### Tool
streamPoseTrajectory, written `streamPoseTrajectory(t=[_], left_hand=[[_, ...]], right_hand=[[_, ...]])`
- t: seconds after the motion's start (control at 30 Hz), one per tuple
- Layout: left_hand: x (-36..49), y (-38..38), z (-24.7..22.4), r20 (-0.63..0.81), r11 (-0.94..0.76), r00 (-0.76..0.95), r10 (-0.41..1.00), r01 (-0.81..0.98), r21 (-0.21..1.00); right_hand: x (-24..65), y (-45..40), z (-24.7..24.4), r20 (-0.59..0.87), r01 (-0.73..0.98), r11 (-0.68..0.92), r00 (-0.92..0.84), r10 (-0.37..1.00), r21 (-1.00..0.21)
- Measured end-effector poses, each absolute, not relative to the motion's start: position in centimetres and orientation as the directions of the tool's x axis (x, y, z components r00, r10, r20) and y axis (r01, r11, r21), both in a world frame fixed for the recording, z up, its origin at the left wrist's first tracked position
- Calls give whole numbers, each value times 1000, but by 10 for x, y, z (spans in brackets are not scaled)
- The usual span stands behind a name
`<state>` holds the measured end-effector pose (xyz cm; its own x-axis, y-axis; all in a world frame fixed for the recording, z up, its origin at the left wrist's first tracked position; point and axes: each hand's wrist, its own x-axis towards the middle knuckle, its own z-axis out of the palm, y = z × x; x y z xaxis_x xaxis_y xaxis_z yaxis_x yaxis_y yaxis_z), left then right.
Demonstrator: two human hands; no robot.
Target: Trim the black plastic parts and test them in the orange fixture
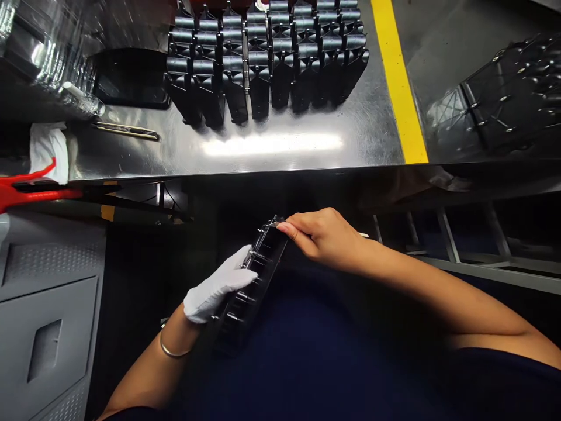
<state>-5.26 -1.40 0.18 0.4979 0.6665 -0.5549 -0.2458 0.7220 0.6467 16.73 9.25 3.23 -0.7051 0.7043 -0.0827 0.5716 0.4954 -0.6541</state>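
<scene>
My left hand (221, 283), in a white glove, is closed around a long black plastic part (263, 269) with a row of shiny pins or ribs along one side. The part is tilted, its upper end toward my right hand. My bare right hand (326, 240) is pinched at that upper end. A thin blade-like tool (273, 224) pokes out from its fingertips against the part's edge, and a small pale end shows behind the hand. Most of this tool is hidden by the fingers, so its exact kind is unclear.
Several similar black parts (258, 70) stand in rows on the metal table (280, 158). A yellow stripe (398, 82) crosses it, with more black parts (495, 99) to the right. At left are a slim cutter (127, 131), a white cloth (49, 152), red handles (30, 193) and a grey cabinet (48, 327).
</scene>
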Motion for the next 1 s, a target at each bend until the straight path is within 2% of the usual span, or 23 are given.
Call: streamPoseTrajectory(t=[0.13,0.2,0.3,0.37,0.5,0.6,0.7,0.77,0.83,0.9,1.0], left_hand=[[-51,-8,2,-520,624,397,756,-199,755],[-48,-5,5,-521,556,218,825,-151,817],[-42,-1,8,-501,501,-109,859,-24,865],[-39,-2,7,-459,483,-219,861,69,873],[-31,-6,0,-323,391,-253,912,299,870],[-23,-9,-5,-213,318,-285,935,401,859],[-18,-11,-7,-178,311,-332,926,406,859],[-19,-13,-8,-172,301,-333,927,391,870],[-21,-15,-10,-156,276,-314,937,386,880],[-25,-16,-13,-124,247,-316,941,386,889],[-28,-17,-15,-66,195,-325,944,383,903]], right_hand=[[172,96,34,21,481,532,-728,685,-697],[175,100,37,116,442,532,-682,723,-722],[179,102,40,212,447,576,-634,744,-685],[178,99,40,251,433,619,-649,719,-655],[171,90,37,282,376,583,-609,741,-720],[165,86,38,153,368,415,-566,810,-832],[165,88,44,28,342,316,-638,769,-885],[169,92,47,61,302,412,-740,670,-860],[174,94,48,137,271,556,-801,583,-786],[178,96,47,233,267,669,-795,560,-694],[180,96,44,324,323,752,-754,572,-575]])
